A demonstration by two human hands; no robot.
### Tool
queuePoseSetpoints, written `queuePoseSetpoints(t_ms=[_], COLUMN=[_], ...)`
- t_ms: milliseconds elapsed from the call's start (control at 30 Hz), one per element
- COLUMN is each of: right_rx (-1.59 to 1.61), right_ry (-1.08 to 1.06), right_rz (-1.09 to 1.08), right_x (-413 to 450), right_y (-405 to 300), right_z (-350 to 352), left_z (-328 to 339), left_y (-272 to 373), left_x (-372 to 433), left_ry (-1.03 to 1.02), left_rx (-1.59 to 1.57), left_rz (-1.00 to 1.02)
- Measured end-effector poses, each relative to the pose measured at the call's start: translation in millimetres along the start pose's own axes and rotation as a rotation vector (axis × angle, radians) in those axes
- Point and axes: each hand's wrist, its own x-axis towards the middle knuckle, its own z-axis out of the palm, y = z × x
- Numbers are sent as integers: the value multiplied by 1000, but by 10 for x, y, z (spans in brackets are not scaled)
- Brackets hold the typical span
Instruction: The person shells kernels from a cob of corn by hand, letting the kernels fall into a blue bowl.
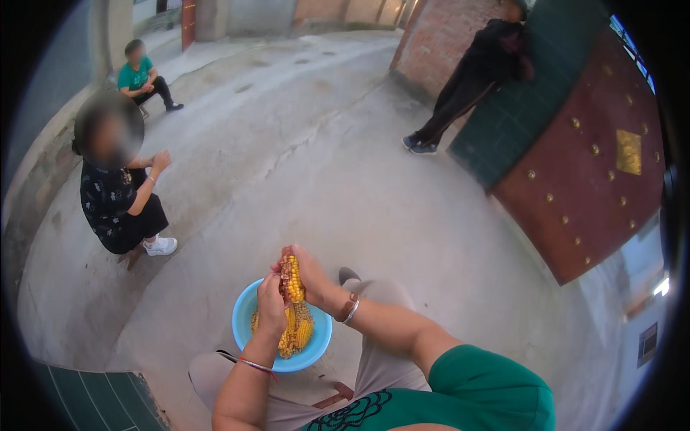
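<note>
Between my two hands is a partly shelled ear of corn (292, 275), held upright. Yellow kernels cover its right side, while reddish-brown bare cob shows on the left and at the top. My right hand (311, 277) wraps the ear from the right, near its upper part. On the left, my left hand (271, 299) grips its lower part, fingers against the bare side. Below both hands stands a light blue plastic basin (321, 353). Loose kernels and several pieces of corn (304, 333) lie in it, partly hidden by my left hand.
The basin is on the concrete ground (226, 231) between my knees. A person in black (110, 202) sits to the left, another in green (135, 78) farther back. A third person (469, 81) leans by the green tiled wall (544, 102) beside a studded red door (571, 178).
</note>
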Motion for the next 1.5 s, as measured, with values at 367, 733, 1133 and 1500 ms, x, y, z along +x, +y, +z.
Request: queuePoseSetpoints(t_ms=[367,733,1133,1500], right_rx=[-24,-114,-14,-8], right_ry=[76,50,9,95], right_rz=[-87,-38,-20,-72], right_x=[-47,-135,-52,-49], right_y=[-31,-66,-69,-59], right_z=[52,98,131,146], left_z=[97,16,32,54], left_y=[8,-157,37,-191], left_x=[-87,-120,-86,-106], left_ry=[-8,-39,86,-81], left_rx=[70,523,82,208], left_rz=[-2,208,7,295])
